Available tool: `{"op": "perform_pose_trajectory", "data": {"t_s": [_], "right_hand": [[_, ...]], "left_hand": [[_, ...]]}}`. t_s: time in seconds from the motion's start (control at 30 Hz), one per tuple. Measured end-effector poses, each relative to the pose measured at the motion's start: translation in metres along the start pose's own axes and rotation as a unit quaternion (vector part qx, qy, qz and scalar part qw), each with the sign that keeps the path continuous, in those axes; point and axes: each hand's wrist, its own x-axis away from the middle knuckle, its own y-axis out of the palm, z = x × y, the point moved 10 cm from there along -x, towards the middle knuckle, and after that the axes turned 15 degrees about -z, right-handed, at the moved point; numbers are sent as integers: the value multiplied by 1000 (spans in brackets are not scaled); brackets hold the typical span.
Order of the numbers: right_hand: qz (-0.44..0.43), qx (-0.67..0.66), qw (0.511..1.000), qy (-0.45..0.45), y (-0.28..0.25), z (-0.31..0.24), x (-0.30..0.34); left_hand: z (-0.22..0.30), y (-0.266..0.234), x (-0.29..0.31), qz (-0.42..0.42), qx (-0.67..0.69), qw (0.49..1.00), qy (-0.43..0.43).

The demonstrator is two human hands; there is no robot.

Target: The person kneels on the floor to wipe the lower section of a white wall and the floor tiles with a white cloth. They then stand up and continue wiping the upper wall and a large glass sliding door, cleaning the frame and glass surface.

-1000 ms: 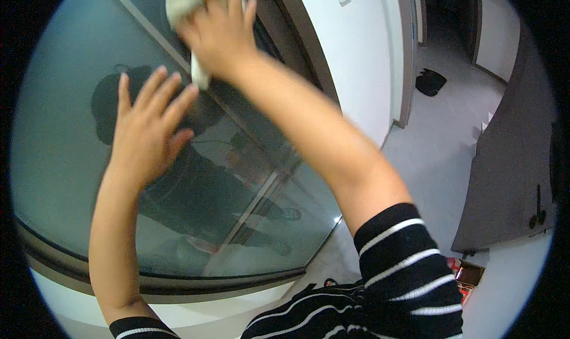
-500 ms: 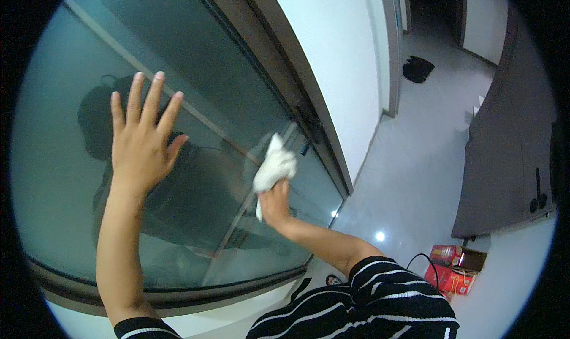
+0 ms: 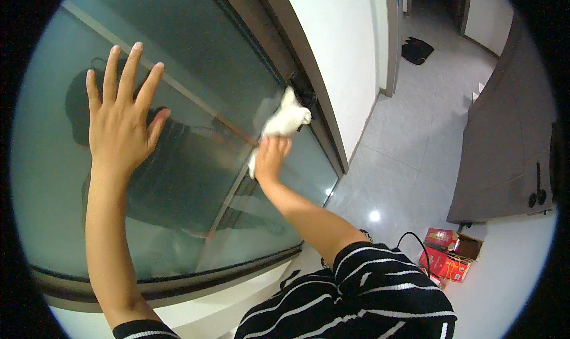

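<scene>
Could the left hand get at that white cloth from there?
Probably yes: the left hand is spread, empty, over the glass, and nothing seems to stand between it and the white cloth, though the right hand has hold of the cloth.

right grip (image 3: 272, 159): holds white cloth (image 3: 286, 118) | left grip (image 3: 120, 125): spread wide | glass pane (image 3: 190, 184): dark-framed

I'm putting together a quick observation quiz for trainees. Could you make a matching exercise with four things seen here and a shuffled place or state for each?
1. bare left hand
2. crumpled white cloth
3. red cardboard boxes
4. flat black mat-like piece

A. on the grey tiled floor, upper right of the view
B. held by the bare right hand
C. lower right of the view
D. fingers spread, palm toward the glass pane

Pairs: 1-D, 2-B, 3-C, 4-A
</scene>
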Motion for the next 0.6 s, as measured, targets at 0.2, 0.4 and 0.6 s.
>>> {"op": "perform_pose_trajectory", "data": {"t_s": [0.2, 0.4, 0.6], "right_hand": [[-190, -26, 974, 117, 35, 34, 81], [-210, 199, 904, -316, 42, -159, 86], [24, -3, 994, -106, -28, -91, -75]], "left_hand": [[-3, 10, 2, 6, 5, 1000, 2], [-4, 8, 6, 56, 25, 998, 31], [6, 21, 54, 0, 78, 994, 76]]}}
